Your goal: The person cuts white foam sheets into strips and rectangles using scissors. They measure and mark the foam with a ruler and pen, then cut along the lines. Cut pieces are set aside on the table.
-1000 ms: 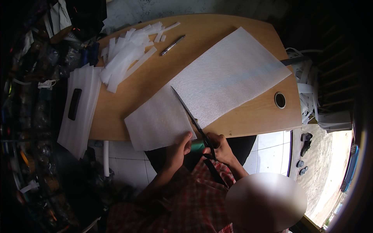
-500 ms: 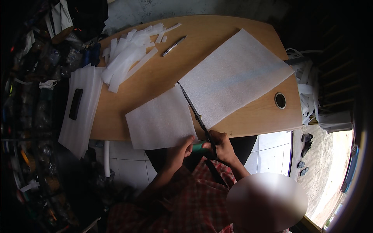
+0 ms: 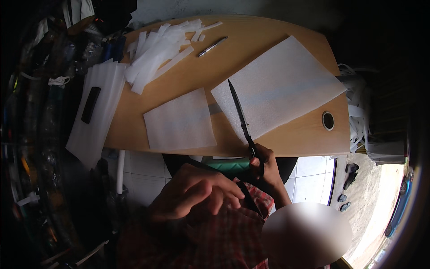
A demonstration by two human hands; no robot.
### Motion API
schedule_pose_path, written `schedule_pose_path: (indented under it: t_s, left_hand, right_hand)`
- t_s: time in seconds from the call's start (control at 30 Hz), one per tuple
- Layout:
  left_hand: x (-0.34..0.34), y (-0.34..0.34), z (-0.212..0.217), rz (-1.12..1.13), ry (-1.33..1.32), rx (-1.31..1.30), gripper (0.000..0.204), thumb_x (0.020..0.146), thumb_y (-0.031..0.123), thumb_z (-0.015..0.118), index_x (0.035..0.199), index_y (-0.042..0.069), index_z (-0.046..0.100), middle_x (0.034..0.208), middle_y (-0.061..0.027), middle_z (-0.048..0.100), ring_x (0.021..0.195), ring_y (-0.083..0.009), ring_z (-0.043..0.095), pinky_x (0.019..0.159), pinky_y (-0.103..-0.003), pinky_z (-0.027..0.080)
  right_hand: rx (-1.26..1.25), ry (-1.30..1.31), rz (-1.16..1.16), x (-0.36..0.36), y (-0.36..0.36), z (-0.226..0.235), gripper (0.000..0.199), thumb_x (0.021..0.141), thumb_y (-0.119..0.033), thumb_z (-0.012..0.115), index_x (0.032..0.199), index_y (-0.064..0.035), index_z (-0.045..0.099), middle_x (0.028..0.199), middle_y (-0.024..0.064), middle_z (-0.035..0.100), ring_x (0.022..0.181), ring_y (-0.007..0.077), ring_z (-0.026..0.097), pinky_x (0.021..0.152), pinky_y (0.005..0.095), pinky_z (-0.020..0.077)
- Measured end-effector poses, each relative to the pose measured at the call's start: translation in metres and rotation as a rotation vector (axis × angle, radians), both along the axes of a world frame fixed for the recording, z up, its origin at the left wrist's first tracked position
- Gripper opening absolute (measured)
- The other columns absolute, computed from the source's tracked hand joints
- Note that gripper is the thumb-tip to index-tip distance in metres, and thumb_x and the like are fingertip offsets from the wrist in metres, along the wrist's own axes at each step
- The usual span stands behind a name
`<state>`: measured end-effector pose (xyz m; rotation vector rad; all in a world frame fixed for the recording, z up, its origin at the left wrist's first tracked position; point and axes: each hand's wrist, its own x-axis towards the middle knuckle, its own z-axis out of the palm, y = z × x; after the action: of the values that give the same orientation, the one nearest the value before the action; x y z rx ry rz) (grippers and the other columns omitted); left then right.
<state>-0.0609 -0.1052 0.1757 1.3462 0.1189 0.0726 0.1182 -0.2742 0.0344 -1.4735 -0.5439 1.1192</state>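
My right hand [image 3: 267,169] is closed round the handles of a long pair of black scissors [image 3: 242,117]. Its blades look shut and point away from me, over the edge of the large white foam sheet [image 3: 286,85]. A smaller foam piece [image 3: 181,121] lies flat to the left, apart from the large one, with a gap of bare wood between. My left hand [image 3: 197,190] is raised off the table in front of my checked shirt. Its fingers are loosely bent and spread, with nothing seen in them.
White foam strips [image 3: 161,51] are heaped at the far left, beside a pen [image 3: 212,46]. A black phone [image 3: 91,105] rests on stacked foam sheets [image 3: 105,94] over the left edge. The wooden table [image 3: 179,83] has a round cable hole [image 3: 328,120] at right.
My left hand has let go of the smaller foam piece and risen toward me. That piece now lies flat, separate from the large sheet. The scissors have shifted slightly right.
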Motion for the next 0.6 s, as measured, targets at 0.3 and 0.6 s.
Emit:
schedule_pose_path:
  t_s: [0.3, 0.6]
  left_hand:
    - [0.037, -0.05, 0.069, -0.225, -0.605, -0.482, 0.068, 0.097, 0.055, 0.032, 0.11, -0.005, 0.062, 0.104, -0.0179, 0.067, 0.08, -0.0202, 0.066, 0.074, -0.032, 0.053]
    - [0.051, -0.048, 0.068, -0.264, -0.666, -0.562, 0.054, 0.096, 0.045, 0.039, 0.106, -0.004, 0.06, 0.103, -0.0163, 0.064, 0.085, -0.0215, 0.064, 0.082, -0.035, 0.049]
  right_hand:
    - [0.033, -0.032, 0.016, -0.002, 0.0, -0.007, 0.067, 0.076, -0.067, 0.069, 0.081, -0.002, 0.051, 0.052, -0.0021, 0.046, 0.04, 0.0058, 0.045, 0.038, 0.0216, 0.032]
    - [0.019, -0.006, 0.006, -0.001, -0.001, -0.005, 0.071, 0.074, -0.071, 0.068, 0.082, -0.0016, 0.052, 0.051, -0.0017, 0.047, 0.04, 0.0065, 0.046, 0.039, 0.022, 0.0319]
